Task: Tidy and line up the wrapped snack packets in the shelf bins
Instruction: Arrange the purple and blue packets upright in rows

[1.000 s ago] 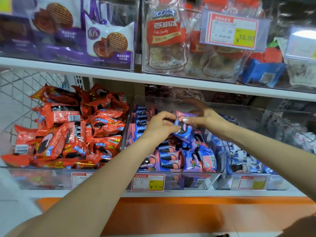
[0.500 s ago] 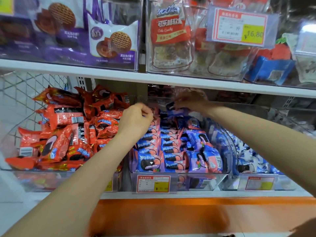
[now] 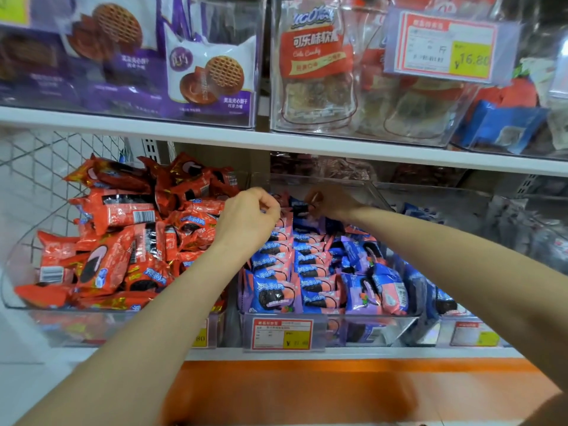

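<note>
The left hand (image 3: 249, 216) has its fingers curled at the 12 o'clock end of the clear middle bin (image 3: 396, 329), touching the rows of blue-and-pink packets (image 3: 304, 272); whether it grips one cannot be determined. At its 3 o'clock, the right hand (image 3: 333, 201) pinches a blue packet (image 3: 299, 208). Red packets (image 3: 129, 238) are heaped at 9 o'clock.

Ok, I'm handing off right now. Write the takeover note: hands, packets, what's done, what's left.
Left hand: fingers curled at the back of the clear plastic middle bin; a grip can't be confirmed.
Right hand: pinches a blue wrapped packet at the bin's back.
Done: the blue-and-pink wrapped packets in the left two rows stand lined up.
Left: the bin's right side is jumbled; the red wrapped packets in the neighbouring clear bin lie heaped.
</note>
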